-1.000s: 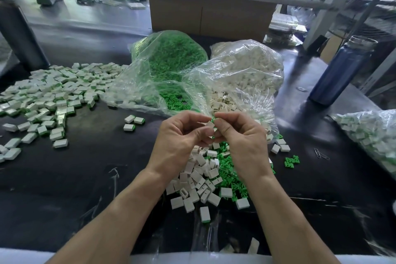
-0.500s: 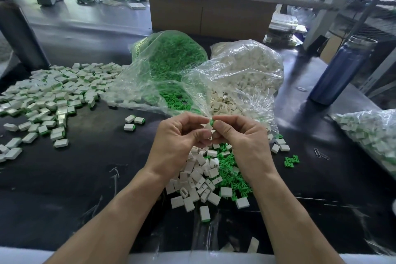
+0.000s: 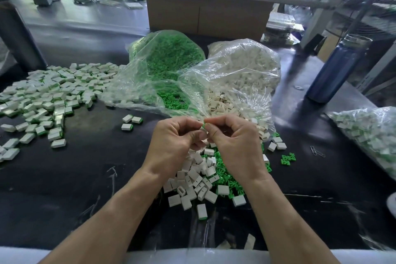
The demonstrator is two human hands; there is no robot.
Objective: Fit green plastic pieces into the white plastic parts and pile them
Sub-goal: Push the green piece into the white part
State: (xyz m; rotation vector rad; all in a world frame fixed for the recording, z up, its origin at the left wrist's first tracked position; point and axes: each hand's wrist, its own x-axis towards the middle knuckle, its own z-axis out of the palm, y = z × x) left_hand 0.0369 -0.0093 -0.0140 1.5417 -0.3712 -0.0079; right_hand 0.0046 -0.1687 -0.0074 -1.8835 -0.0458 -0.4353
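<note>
My left hand (image 3: 174,143) and my right hand (image 3: 234,146) meet above the table's middle, fingertips together. Between them they pinch a small white part with a green piece (image 3: 203,127), mostly hidden by the fingers. Below the hands lies a heap of loose white parts (image 3: 192,180) mixed with loose green pieces (image 3: 222,169). A wide pile of fitted white-and-green parts (image 3: 47,96) spreads over the left of the table. An open clear bag of green pieces (image 3: 169,64) and one of white parts (image 3: 242,70) lie behind the hands.
A blue bottle (image 3: 336,70) stands at the right. Another clear bag of fitted parts (image 3: 368,133) lies at the right edge, paper clips (image 3: 316,152) beside it. A cardboard box (image 3: 205,15) stands behind the bags. A dark post (image 3: 19,38) rises at the far left.
Both hands have stayed together at the same spot; the fingertips have shifted slightly around the small part. Nothing else has moved.
</note>
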